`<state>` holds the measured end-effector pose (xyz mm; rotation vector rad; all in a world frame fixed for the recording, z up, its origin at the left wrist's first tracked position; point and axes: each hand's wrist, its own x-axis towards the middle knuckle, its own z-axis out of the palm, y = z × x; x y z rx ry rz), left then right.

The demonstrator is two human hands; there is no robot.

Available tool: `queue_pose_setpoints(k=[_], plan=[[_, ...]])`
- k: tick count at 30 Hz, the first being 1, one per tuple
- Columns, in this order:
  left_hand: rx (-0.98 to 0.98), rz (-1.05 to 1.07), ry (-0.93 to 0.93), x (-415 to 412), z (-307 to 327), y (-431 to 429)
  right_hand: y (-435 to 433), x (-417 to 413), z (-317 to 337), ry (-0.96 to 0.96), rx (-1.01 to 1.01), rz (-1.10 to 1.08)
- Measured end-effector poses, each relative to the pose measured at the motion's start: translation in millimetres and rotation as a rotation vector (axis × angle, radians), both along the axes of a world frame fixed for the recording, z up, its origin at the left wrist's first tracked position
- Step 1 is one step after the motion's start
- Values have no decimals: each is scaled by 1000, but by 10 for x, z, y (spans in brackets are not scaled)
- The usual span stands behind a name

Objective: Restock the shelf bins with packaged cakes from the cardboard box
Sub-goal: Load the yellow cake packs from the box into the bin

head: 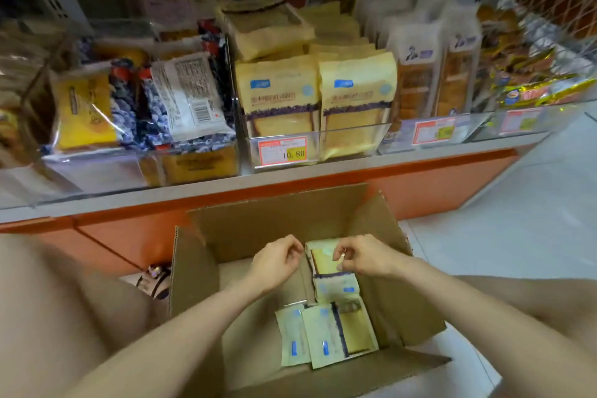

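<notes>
An open cardboard box (197, 294) stands on the floor between my knees, below the shelf. Over it I hold one pale yellow cake package (324, 263) upright. My right hand (365, 257) pinches its top right edge, and my left hand (277, 262), fingers curled, is at its top left corner. Two more cake packages (339, 333) lie flat on the box bottom. On the shelf above, a clear bin (352, 132) with a 10.80 price tag holds upright rows of the same yellow cakes (279, 97).
A bin of blueberry-print cake packs (168, 100) stands left of the yellow cakes, and bins of sliced bread (420, 81) to the right. The orange shelf base (129, 236) runs behind the box. White floor tiles (517, 220) lie to the right. A dark object (155, 278) sits left of the box.
</notes>
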<state>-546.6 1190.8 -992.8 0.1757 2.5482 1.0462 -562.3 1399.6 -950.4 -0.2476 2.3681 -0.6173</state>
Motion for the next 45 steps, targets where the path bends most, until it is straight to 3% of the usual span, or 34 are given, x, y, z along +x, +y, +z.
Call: queue_pose_setpoints(k=[5, 10, 14, 17, 22, 27, 31, 39, 45], plan=[[-75, 37, -437, 279, -867, -128, -7, 324, -701, -183, 98, -2], [-55, 122, -736, 459, -1233, -64, 13, 351, -1196, -244, 221, 13], [74, 331, -879, 549, -1480, 52, 59, 278, -1488, -248, 300, 130], [283, 629, -1008, 607, -1576, 133, 117, 321, -1707, -294, 345, 220], [323, 767, -933, 618, -1755, 148, 143, 322, -1854, -144, 491, 457], [398, 624, -1059, 609, -1778, 144, 175, 269, -1848, -126, 567, 576], [419, 540, -960, 530, -1746, 244, 215, 242, -1781, -118, 510, 580], [448, 445, -764, 449, -1546, 250, 250, 144, -1553, -371, 301, 328], [392, 90, -602, 112, -921, -1, 251, 33, -1289, -273, 30, 41]])
